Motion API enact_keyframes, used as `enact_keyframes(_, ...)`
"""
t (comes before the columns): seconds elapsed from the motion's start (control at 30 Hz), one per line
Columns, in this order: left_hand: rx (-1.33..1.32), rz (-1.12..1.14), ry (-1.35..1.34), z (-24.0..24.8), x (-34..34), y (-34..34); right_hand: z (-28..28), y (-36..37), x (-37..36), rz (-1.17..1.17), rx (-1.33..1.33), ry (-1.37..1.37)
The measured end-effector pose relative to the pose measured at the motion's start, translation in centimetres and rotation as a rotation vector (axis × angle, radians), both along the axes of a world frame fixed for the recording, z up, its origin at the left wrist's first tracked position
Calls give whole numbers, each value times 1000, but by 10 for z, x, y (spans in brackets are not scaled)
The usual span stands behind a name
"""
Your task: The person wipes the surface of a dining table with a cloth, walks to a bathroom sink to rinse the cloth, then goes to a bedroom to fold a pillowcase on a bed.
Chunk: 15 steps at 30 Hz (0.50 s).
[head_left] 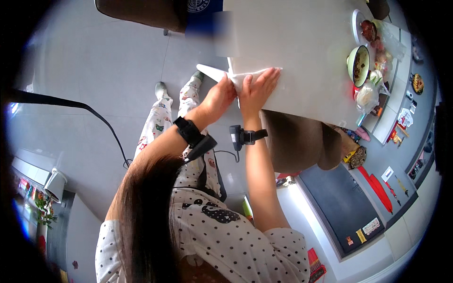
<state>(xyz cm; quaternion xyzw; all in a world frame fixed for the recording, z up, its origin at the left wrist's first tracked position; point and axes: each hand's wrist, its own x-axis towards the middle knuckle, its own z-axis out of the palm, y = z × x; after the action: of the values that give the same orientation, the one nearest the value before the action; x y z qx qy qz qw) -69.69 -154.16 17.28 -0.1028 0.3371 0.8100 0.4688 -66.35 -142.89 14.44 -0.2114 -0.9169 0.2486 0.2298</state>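
Observation:
A thin white piece (211, 72), which looks like folded cloth or paper, lies at the near left corner of the pale table (302, 42). One pointed end sticks out past the table's edge over the floor; its long edge runs along the tabletop. My left hand (220, 100) is at the corner, its fingers curled in against the white piece, the fingertips partly hidden. On the tabletop my right hand (258, 90) lies flat with its fingers stretched out, pressing on the other part of the piece. Both wrists carry black strapped devices.
At the table's right side stand a bowl of food (358, 66), a white plate (357, 23) and several plastic bags (367, 99). A brown chair (292, 141) is tucked beside my right forearm. Another brown seat (146, 12) stands at the top left, near a blue item (204, 19).

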Motion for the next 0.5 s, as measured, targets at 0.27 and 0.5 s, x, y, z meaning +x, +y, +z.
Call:
enact_keyframes(0.27,-24,-43,-81,-64,-18,-14,11,-38,7,137,23,-21)
enact_keyframes(0.5,-70,-99,-189,-13,-15,-2,6,-47,17,135,-35,1)
